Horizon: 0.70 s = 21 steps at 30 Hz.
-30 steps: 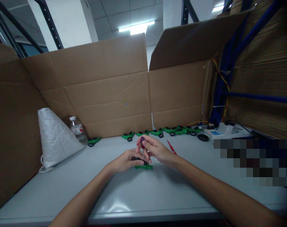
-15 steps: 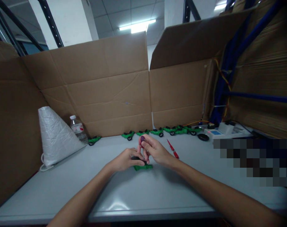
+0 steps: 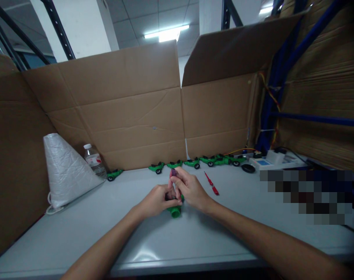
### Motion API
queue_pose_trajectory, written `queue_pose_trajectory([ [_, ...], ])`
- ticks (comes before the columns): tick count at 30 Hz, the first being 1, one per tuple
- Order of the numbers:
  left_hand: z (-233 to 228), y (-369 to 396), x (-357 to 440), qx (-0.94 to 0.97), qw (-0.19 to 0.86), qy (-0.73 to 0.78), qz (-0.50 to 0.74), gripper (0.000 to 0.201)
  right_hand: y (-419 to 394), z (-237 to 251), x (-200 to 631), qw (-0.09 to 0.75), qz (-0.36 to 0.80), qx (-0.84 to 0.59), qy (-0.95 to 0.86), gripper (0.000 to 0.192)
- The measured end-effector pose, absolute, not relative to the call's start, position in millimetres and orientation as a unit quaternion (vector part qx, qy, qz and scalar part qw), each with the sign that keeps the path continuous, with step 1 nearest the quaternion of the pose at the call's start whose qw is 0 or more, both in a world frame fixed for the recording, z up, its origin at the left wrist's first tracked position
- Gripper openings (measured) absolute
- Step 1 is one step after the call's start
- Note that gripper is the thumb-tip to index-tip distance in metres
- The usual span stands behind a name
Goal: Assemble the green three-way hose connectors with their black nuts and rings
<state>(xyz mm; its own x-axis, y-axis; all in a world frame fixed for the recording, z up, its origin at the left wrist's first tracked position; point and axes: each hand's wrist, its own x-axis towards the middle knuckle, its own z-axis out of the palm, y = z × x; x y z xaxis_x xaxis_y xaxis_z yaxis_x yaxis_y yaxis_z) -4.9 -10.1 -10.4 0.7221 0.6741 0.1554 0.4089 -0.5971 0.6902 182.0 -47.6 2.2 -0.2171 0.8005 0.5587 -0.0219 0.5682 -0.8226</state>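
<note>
My left hand (image 3: 157, 200) is closed around a green toy vehicle (image 3: 175, 212) with black parts, low over the white table at the middle. One rounded green end of the toy points toward me; the fingers cover much of the rest. Just to the right, my right hand (image 3: 191, 188) pinches a small dark purple piece (image 3: 173, 172) between thumb and fingers, above the toy. What kind of piece it is, I cannot make out. The fingers of both hands meet over the toy, so any contact there is hidden. A red screwdriver (image 3: 211, 183) lies right of my right hand.
Several green toy vehicles (image 3: 157, 168) with black wheels line the back of the table (image 3: 153, 243). At left are a silvery bag (image 3: 66, 175) and a water bottle (image 3: 94, 161). A black ring (image 3: 248, 168) and white power strip (image 3: 270, 164) sit back right. Cardboard walls (image 3: 121, 116) surround the table.
The green toy has turned in my left hand, so its rounded end now faces me instead of lying sideways. My right hand still pinches the purple piece. The view has shifted slightly.
</note>
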Motion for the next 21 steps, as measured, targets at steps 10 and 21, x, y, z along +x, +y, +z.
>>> queue_pose_trajectory([
  [10, 4, -6, -10, 0.894, 0.335, 0.212, 0.207, 0.035, -30, 6, 194, 0.526, 0.493, -0.204, -0.662, 0.036],
  [21, 12, -4, -17, 0.866, 0.435, 0.181, 0.165, 0.039, -32, 12, 202, 0.423, 0.594, -0.139, -0.670, 0.044],
])
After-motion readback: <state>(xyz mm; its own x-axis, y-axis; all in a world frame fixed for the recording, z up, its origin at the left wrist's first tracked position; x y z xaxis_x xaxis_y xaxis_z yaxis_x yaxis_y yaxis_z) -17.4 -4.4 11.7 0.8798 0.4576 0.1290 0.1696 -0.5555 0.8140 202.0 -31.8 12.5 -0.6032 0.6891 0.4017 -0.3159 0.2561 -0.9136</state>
